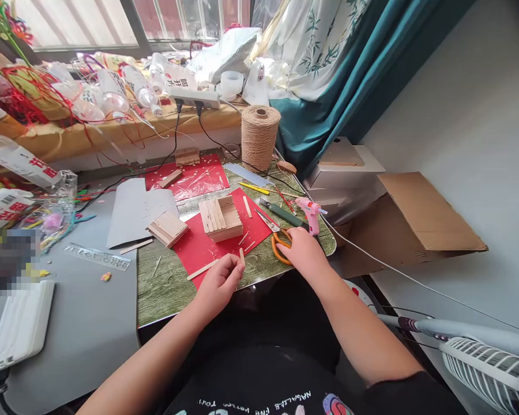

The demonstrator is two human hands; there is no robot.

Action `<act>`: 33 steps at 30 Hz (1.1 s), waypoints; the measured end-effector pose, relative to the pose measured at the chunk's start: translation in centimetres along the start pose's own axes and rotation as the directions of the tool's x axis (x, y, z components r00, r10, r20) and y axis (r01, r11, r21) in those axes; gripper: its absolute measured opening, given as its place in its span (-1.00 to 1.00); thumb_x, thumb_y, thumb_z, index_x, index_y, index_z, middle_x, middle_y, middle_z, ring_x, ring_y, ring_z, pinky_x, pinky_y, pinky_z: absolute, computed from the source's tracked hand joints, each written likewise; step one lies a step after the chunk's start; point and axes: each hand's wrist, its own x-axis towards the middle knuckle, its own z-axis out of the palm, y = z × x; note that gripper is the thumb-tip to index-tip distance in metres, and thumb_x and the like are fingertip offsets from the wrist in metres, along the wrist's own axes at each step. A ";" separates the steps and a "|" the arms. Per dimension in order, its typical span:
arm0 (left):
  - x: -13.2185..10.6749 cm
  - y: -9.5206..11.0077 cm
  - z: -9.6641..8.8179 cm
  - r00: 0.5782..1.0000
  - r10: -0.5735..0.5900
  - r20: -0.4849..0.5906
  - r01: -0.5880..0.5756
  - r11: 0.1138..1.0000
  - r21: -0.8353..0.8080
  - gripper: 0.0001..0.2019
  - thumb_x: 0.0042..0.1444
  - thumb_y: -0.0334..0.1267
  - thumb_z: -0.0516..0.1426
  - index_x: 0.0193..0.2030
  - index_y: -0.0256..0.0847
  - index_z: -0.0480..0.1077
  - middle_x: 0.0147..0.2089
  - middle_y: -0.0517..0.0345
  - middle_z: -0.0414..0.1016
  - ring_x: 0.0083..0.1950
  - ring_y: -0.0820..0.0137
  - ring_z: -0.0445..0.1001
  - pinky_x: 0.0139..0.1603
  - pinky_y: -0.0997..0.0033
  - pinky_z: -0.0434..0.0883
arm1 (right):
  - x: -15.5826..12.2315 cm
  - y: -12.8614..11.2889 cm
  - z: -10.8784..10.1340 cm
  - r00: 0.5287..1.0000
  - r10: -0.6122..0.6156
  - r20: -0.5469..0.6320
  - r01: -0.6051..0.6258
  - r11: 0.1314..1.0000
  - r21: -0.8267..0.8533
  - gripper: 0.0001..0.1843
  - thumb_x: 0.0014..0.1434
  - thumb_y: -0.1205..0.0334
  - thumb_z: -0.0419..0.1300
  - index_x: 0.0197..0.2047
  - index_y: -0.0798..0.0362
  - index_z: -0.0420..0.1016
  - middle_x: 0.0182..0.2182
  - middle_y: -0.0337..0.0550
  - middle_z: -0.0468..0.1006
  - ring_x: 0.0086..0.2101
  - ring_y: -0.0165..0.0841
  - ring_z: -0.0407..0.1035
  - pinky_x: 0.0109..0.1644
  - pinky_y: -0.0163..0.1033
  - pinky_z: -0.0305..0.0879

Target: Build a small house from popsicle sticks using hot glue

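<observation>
My left hand (220, 279) is closed around a short piece of craft stick (242, 256), which pokes up between thumb and fingers. At the table's right front, my right hand (306, 249) grips the orange handles of a pair of scissors (277, 249), whose blades point up and left. Beyond my left hand, a small box built of craft sticks (227, 230) stands on a red sheet (190, 245), its top partly covered by sticks. A flat panel of glued sticks (168, 229) leans at the sheet's left edge. A pink glue gun (310, 213) lies just past my right hand.
A green-handled cutter (285, 213), yellow pencil (254, 188) and clear glue sticks (247, 174) lie behind the scissors. A twine spool (260, 138) stands at the back. Another red sheet (207, 177) holds stick pieces. A cardboard box (432, 213) and fan (488, 369) are at right.
</observation>
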 end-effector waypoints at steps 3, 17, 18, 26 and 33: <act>-1.0 0.2 -0.2 1.000 0.017 -0.012 -0.018 1.000 -0.025 -0.63 0.49 0.10 0.11 -0.21 -0.15 0.34 -0.32 0.24 0.34 -0.31 0.42 0.30 -0.21 0.39 0.32 | -2.1 -1.3 0.4 0.965 -0.165 -0.206 0.189 0.976 0.104 -0.78 0.36 0.19 0.31 0.02 0.08 0.62 -0.02 0.13 0.61 0.04 0.00 0.49 0.18 0.10 0.41; -0.2 0.8 -2.7 0.936 0.352 0.007 -0.318 0.837 0.445 -0.94 0.45 -0.23 0.19 -0.06 -0.10 0.49 -0.23 0.18 0.61 -0.28 0.41 0.52 -0.22 0.40 0.44 | -6.0 -7.4 3.1 0.974 -0.111 0.200 -0.170 0.231 0.958 -0.72 0.21 -0.02 0.53 -0.20 -0.03 0.66 -0.34 -0.26 0.59 -0.31 -0.39 0.45 -0.12 -0.24 0.45; 0.0 1.2 -3.7 0.923 0.382 -0.034 -0.322 0.821 0.471 -0.95 0.45 -0.23 0.20 -0.06 -0.10 0.48 -0.23 0.19 0.62 -0.27 0.42 0.53 -0.21 0.40 0.44 | -5.6 -7.3 2.6 0.973 -0.103 0.206 -0.173 0.260 0.950 -0.71 0.20 -0.03 0.54 -0.19 -0.02 0.67 -0.35 -0.25 0.60 -0.32 -0.38 0.45 -0.14 -0.23 0.44; 0.0 2.3 -6.3 0.951 0.287 0.115 -0.309 0.876 0.369 -0.92 0.40 -0.22 0.25 -0.11 -0.07 0.60 -0.20 0.23 0.70 -0.25 0.45 0.61 -0.21 0.46 0.50 | -5.1 -8.7 3.3 0.906 -0.280 0.318 -0.172 0.442 0.880 -0.74 0.21 0.02 0.51 -0.28 0.00 0.63 -0.36 -0.21 0.64 -0.35 -0.34 0.49 -0.19 -0.20 0.46; 0.0 0.2 -6.4 0.980 -0.008 -0.201 0.034 0.991 0.127 -0.75 0.29 -0.03 0.33 -0.30 -0.14 0.56 -0.35 0.18 0.67 -0.38 0.41 0.56 -0.33 0.42 0.49 | -3.9 -8.7 4.1 0.877 -0.405 -0.260 0.480 0.690 0.542 -0.75 0.40 0.19 0.33 0.12 -0.10 0.66 0.04 0.01 0.68 0.08 -0.13 0.57 0.26 0.06 0.51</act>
